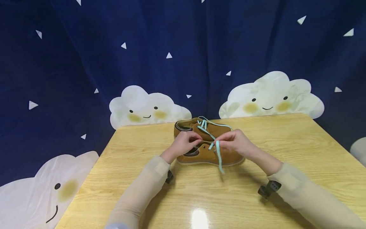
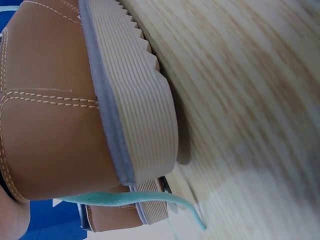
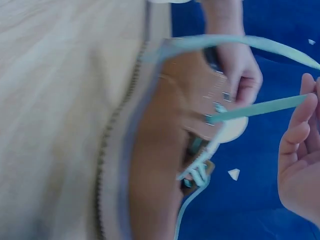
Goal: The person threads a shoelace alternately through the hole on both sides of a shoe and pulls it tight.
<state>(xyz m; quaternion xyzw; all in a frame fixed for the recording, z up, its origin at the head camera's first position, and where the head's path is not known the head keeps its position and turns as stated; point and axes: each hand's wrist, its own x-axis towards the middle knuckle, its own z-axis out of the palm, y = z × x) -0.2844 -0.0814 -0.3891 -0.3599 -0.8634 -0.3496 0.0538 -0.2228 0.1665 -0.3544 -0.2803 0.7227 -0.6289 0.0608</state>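
Two brown leather shoes stand side by side, toes to the right. My left hand [image 1: 186,143] grips the near shoe [image 1: 197,158] by the upper edge at its opening, thumb and finger beside the eyelets. With thumb and fingertips my right hand [image 1: 238,144] pinches a light blue shoelace [image 3: 265,106], drawn taut from an eyelet of the near shoe. The lace's loose end [image 1: 219,159] hangs down over the shoe's side. Behind it, the far shoe [image 1: 218,129] has light blue lace criss-crossed through its eyelets. In the left wrist view, the near shoe's ribbed sole [image 2: 145,120] fills the middle.
The shoes stand near the back edge of a light wooden table [image 1: 137,152]. A dark blue curtain [image 1: 183,38] with white triangles and smiling clouds hangs behind it. Small black cameras are strapped under both wrists.
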